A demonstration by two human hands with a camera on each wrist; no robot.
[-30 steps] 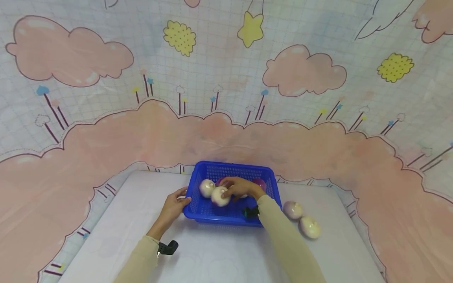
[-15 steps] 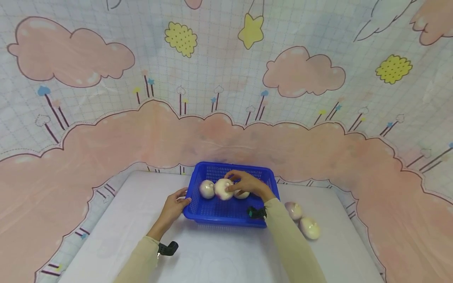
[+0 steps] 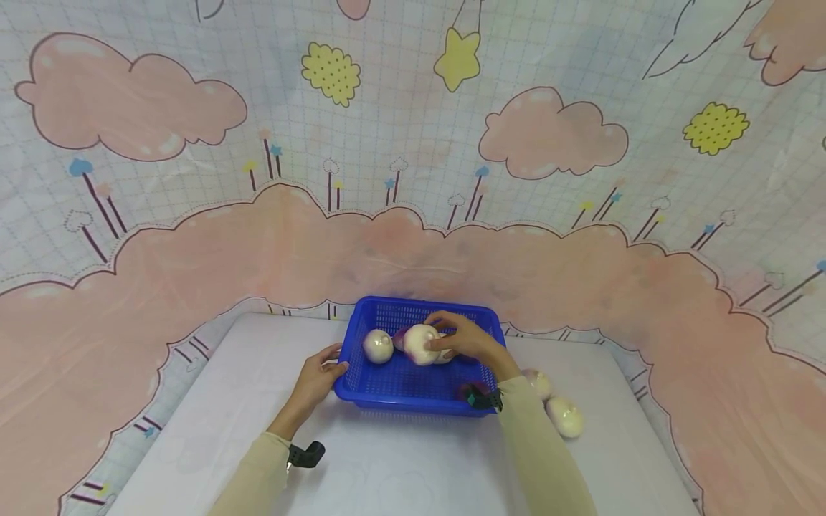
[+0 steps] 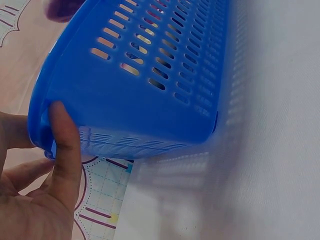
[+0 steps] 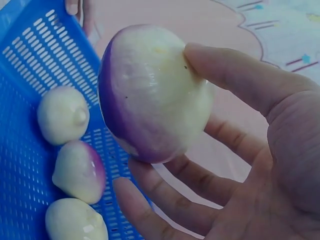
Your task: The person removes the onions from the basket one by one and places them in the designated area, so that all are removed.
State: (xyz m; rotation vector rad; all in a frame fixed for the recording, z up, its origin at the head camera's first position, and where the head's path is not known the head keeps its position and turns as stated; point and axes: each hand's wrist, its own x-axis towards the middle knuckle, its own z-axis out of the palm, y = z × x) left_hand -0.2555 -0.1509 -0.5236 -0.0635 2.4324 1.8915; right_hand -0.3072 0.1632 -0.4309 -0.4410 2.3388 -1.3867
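My right hand (image 3: 461, 337) holds a white-and-purple turnip (image 3: 421, 344) above the blue plastic basket (image 3: 413, 408). In the right wrist view, the thumb lies on one side of this turnip (image 5: 155, 95) and fingertips on the other. My left hand (image 3: 316, 376) grips the basket's left rim, with the thumb (image 4: 65, 135) against the outer wall in the left wrist view. Inside the basket sit several more turnips, among them a white one (image 3: 377, 347) at the left and a purple one (image 3: 472, 390) near the front right, partly hidden by the wrist camera.
Two more turnips lie on the white tabletop (image 3: 387, 466) right of the basket: one (image 3: 565, 417) in plain sight, the other (image 3: 537, 384) partly behind the right sleeve. A patterned cloth (image 3: 413, 251) hangs close behind the basket.
My right hand has lifted the turnip slightly and carried it rightward over the basket. The purple turnip near the front right has come into sight. The left hand stays on the rim.
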